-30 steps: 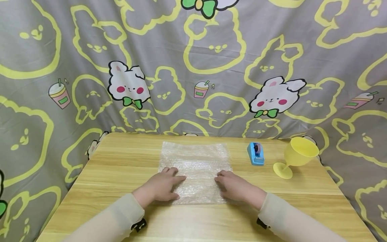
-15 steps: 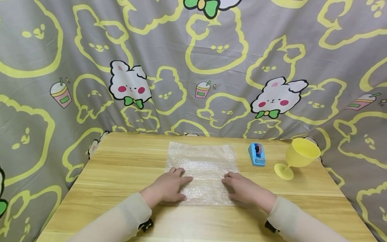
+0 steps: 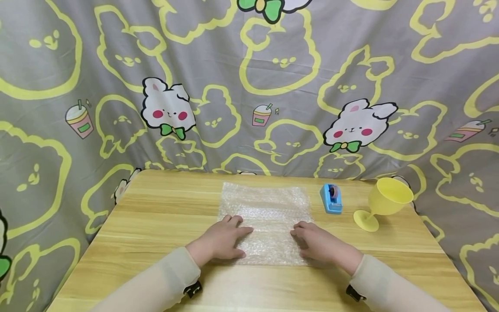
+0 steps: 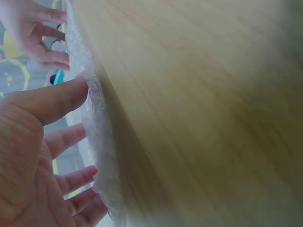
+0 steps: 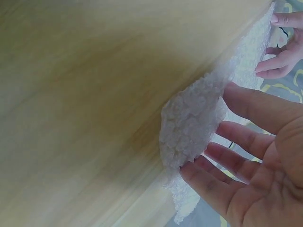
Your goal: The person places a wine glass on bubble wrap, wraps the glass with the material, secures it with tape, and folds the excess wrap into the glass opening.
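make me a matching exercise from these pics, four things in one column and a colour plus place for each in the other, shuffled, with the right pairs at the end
1. bubble wrap
2. tape dispenser
3. goblet
4. patterned cloth

A. blue, on the table, with other things on both sides
B. grey with yellow outlines, behind the table
C. see-through, spread out with the left hand and right hand on it
D. yellow, nearest the table's right edge

Right pairs: 1-C, 2-A, 3-D, 4-B
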`<state>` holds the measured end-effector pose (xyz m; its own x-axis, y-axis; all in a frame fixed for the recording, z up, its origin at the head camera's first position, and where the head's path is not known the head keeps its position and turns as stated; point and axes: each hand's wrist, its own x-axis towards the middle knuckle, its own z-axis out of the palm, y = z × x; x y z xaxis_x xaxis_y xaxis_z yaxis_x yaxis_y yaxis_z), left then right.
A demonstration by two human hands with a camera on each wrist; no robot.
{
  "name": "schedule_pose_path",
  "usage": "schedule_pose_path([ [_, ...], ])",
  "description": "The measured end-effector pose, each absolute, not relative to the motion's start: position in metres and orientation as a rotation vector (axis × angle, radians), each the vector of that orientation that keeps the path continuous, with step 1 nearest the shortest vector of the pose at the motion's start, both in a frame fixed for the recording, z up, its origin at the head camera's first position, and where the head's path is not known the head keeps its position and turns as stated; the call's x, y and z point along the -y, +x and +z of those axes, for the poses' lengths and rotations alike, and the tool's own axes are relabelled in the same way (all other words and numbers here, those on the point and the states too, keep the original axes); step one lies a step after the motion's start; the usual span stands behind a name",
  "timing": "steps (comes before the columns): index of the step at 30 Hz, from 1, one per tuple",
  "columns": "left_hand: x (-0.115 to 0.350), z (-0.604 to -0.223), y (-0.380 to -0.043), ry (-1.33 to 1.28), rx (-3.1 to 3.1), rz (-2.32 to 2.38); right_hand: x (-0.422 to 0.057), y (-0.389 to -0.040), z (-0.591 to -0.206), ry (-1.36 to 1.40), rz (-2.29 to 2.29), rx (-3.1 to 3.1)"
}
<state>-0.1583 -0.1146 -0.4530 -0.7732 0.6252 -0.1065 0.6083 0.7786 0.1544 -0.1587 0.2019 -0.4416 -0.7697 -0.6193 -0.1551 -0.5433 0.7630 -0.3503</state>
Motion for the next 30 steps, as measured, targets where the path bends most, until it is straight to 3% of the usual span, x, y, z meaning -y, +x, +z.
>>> schedule_pose_path([
  [30, 0.104, -0.454, -0.159, 1.014, -2.817, 0.141, -0.212, -0.164, -0.441, -0.960, -0.392, -2.743],
])
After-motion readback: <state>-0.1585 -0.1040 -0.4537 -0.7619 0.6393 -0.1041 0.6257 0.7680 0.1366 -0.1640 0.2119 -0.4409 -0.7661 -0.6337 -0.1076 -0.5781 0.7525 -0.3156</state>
